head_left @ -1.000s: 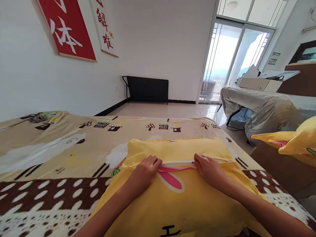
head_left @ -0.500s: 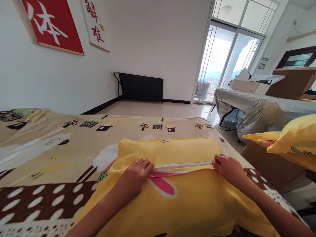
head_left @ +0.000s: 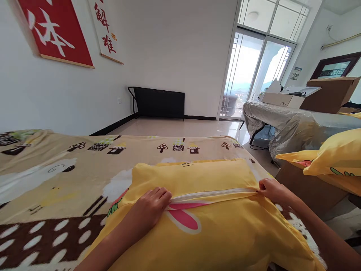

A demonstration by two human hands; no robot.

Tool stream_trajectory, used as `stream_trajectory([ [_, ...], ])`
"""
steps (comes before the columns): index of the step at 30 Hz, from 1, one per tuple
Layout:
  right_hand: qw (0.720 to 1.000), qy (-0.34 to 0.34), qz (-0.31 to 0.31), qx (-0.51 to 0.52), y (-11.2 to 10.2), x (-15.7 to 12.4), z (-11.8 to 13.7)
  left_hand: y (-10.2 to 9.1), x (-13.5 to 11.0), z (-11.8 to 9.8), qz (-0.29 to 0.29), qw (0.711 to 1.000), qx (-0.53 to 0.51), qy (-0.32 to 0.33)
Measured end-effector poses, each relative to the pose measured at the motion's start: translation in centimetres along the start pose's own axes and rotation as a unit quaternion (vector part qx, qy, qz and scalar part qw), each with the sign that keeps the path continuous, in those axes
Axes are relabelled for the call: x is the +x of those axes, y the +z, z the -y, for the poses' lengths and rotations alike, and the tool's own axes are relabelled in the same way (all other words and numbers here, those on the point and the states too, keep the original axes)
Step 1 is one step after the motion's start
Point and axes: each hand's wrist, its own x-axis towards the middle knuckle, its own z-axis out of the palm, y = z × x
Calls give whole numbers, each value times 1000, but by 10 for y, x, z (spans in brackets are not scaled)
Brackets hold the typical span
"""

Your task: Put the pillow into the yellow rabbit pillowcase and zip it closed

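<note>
A yellow pillow with a pink-and-white printed shape lies in front of me on a patterned blanket. A white zipper runs across its cover between my hands. At the zipper's left end, my left hand is closed on the pillow cover, fingers curled over the fabric. My right hand pinches the zipper's right end near the pillow's right side; its fingertips hide the zipper pull, if it is there.
The patterned blanket spreads under the pillow. More yellow pillows are stacked at right on a brown box. Behind them stands a plastic-covered table with cartons. A black folded panel leans against the far wall.
My right hand has moved right along the zipper, and a longer stretch of it shows between my hands. My left hand keeps its hold on the cover. The view has shifted slightly.
</note>
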Motion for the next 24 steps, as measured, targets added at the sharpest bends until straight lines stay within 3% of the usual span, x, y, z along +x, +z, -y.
stream_trajectory([
  [3, 989, -120, -75, 33, 3, -11, -3, -3, -18, 26, 2, 996, -85, -1],
  [6, 961, -243, -75, 108, 19, -17, -4, -4, -36, 52, 9, 988, -148, -41],
  [9, 956, -231, -100, 149, 35, -9, -7, -1, -41, 63, 16, 977, -190, -92],
  [12, 940, -225, -120, 226, 38, 3, -13, -4, -35, 57, -8, 951, -263, -165],
  [15, 913, -207, -118, 330, 26, 9, -17, -22, -21, 43, -84, 908, -345, -223],
  [17, 910, -191, -150, 336, 21, 11, -15, -34, -11, 36, -139, 895, -359, -225],
  [20, 931, -196, -203, 233, 36, 17, -6, -28, -2, 40, -146, 935, -253, -199],
  [22, 941, -202, -199, 188, 57, 22, -2, -7, -4, 53, -83, 968, -156, -180],
  [24, 946, -197, -177, 186, 74, 27, -2, 16, -13, 66, -2, 981, -94, -170],
])
